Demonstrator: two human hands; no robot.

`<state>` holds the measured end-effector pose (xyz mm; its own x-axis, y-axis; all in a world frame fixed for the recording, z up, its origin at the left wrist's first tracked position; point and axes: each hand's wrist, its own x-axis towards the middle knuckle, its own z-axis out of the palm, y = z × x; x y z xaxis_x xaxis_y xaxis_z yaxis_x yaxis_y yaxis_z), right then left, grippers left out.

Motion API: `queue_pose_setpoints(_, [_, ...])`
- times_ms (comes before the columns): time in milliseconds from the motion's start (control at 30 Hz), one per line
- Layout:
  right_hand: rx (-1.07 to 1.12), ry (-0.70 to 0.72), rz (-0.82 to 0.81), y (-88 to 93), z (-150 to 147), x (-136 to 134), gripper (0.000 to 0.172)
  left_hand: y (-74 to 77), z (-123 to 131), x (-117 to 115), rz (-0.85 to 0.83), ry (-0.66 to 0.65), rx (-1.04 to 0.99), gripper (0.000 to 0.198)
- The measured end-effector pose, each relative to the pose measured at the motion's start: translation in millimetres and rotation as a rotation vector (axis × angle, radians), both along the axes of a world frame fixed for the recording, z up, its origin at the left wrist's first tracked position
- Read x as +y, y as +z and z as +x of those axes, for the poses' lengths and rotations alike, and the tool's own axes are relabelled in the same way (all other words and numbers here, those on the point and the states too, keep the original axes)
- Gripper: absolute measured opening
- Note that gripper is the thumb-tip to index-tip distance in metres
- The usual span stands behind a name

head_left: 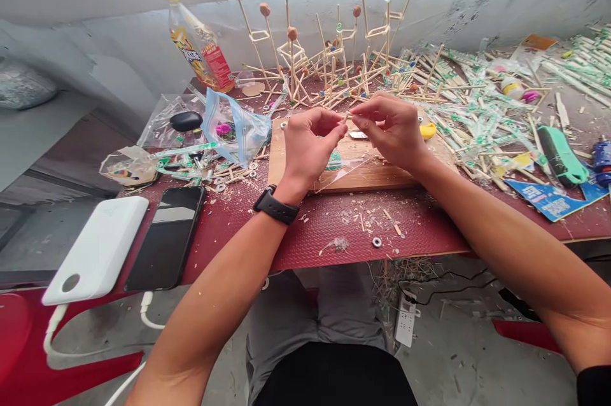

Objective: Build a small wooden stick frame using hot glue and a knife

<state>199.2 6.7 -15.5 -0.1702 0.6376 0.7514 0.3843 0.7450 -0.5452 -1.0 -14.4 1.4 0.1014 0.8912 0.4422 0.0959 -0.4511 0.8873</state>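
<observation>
The left hand (311,142) and right hand (395,132) meet fingertip to fingertip, each pinching a small pale wooden piece (348,117) between thumb and forefinger. The piece is above a wooden board (382,181) on the red table (305,245). Behind the hands stand stick frames (298,53), some topped with brown balls; a bottle (196,49) leans near them, and wrapped sticks (470,119) lie heaped to the right.
</observation>
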Motion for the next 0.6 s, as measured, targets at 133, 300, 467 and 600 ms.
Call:
queue_pose_setpoints(133, [-0.025,-0.019,-0.002,1.4,-0.1,-0.9,0.012,-2.4,-0.9,0.8,-0.040,-0.037,0.007,0.011])
queue_pose_setpoints(300, [-0.038,-0.020,-0.031,2.4,-0.2,-1.0,0.015,-5.7,0.4,3.2,0.012,-0.036,0.042,0.013])
queue_pose_setpoints(467, [-0.043,-0.013,-0.054,2.8,0.5,-1.3,0.015,-7.9,2.2,5.2,0.027,-0.001,0.074,0.016])
queue_pose_setpoints(600, [-0.029,0.004,-0.038,2.7,0.2,-2.0,0.014,-9.1,3.3,4.5,0.027,-0.008,0.061,0.017])
